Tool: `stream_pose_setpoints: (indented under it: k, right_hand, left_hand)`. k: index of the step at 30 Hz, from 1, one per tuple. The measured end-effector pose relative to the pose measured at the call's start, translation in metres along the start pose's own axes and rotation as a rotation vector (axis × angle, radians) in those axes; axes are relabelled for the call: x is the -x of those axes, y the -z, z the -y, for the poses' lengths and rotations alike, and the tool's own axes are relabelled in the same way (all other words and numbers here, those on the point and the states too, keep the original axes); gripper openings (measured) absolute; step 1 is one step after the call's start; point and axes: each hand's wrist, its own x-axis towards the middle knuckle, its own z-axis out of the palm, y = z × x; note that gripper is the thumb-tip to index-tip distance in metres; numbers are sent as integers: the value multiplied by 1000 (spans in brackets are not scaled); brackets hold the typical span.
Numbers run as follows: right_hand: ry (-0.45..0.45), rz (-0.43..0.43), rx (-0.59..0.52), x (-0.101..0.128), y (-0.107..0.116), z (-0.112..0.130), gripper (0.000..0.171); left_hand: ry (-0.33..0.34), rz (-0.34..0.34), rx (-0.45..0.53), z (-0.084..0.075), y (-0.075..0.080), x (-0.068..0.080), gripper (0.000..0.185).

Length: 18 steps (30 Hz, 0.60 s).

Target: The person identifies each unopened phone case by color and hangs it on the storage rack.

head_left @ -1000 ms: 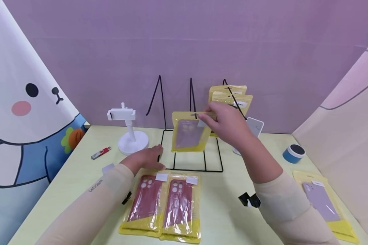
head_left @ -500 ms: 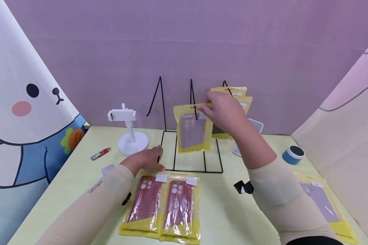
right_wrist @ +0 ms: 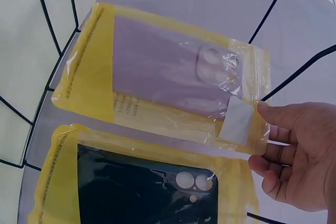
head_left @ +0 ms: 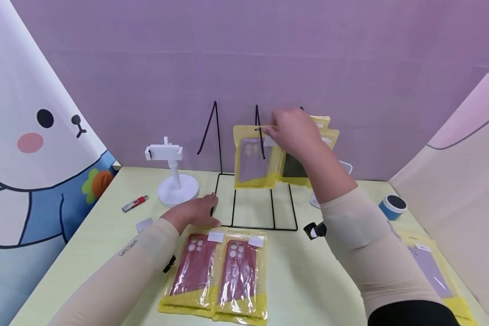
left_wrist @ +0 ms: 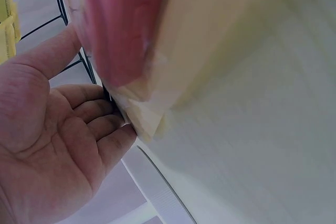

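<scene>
My right hand (head_left: pixel 295 133) pinches the top right edge of a yellow-bordered clear pouch with a lilac phone case (head_left: pixel 252 158). The middle hook of the black wire rack (head_left: pixel 265 227) passes through the pouch's top slot, its tip showing in front of the pouch. In the right wrist view, thumb and fingers grip the pouch (right_wrist: pixel 168 72) beside its white label. My left hand (head_left: pixel 195 212) rests at the rack's front left corner, thumb spread from the fingers. In the left wrist view its relaxed fingers (left_wrist: pixel 94 111) touch the base wire.
More pouches, one with a dark case (right_wrist: pixel 147 187), hang on the right hook. Two pouches with red cases (head_left: pixel 238 276) lie before the rack. A white phone stand (head_left: pixel 177 190), USB stick (head_left: pixel 134 203), blue jar (head_left: pixel 392 207) and another lilac-case pouch (head_left: pixel 432 271) are around.
My right hand has raised the lilac-case pouch and slid it further back along the middle hook. My left hand has stayed at the rack's corner.
</scene>
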Motion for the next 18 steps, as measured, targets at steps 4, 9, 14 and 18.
stream_pose_setpoints:
  k: [4,9,14,18]
  right_hand:
    - [-34,29,25,-8,2,2,29]
    - [-46,34,59,-17,1,3,30]
    - [-54,51,101,-27,1,3,35]
    - [-68,63,124,-31,1,2,35]
  left_hand:
    - [-6,-2,-3,0,0,-1,90]
    - [-5,0,-2,0,-1,-2,91]
    - [-7,-5,-1,0,-2,-3,92]
    - [-6,-2,0,-1,-3,-3,91]
